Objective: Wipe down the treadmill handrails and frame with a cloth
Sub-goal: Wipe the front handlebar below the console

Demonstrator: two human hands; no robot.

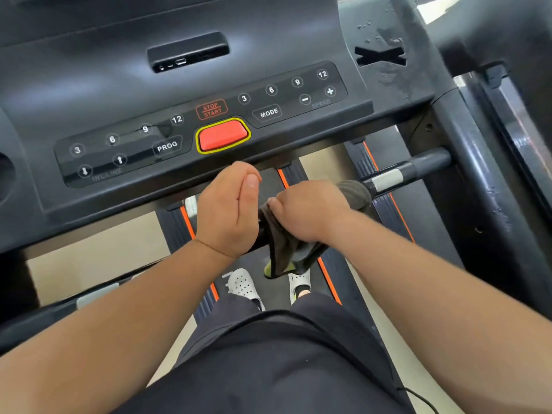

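A black handrail bar (418, 167) with a silver sensor band (387, 179) runs from the treadmill's right upright toward the centre, just below the console. My right hand (307, 213) grips a dark grey cloth (286, 252) that is wrapped over this bar. The cloth's loose end, with a yellow-green edge, hangs below the bar. My left hand (227, 210) is at the bar's inner end, with fingers straight and together, pointing toward the console's lower edge. Its palm faces the cloth and holds nothing. The bar's end is hidden behind it.
The black console (119, 94) with its number buttons and a red stop key (222, 135) fills the upper view. A dusty right upright (478, 162) stands at right. A second handrail (59, 309) lies low left. My white shoes (242, 285) stand on the orange-edged belt.
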